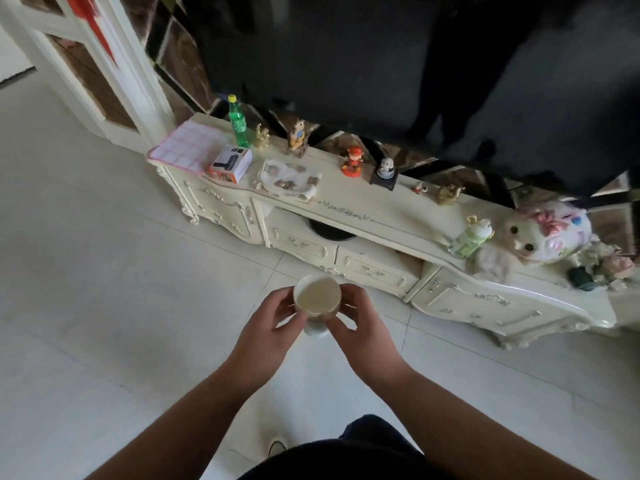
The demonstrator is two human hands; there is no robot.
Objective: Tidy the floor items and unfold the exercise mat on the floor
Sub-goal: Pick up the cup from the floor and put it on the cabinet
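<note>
Currently you're holding a white paper cup [317, 295] upright between both hands, left hand [273, 323] and right hand [360, 323] gripping opposite sides, likely carrying it to the cabinet counter [381, 206]. Exercise mat isn't showing anywhere.

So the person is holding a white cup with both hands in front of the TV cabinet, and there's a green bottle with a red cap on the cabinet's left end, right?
Nearly. The head view shows the green bottle has a yellow cap, not red. The rest holds: left hand and right hand hold the white cup before the cabinet.
</note>
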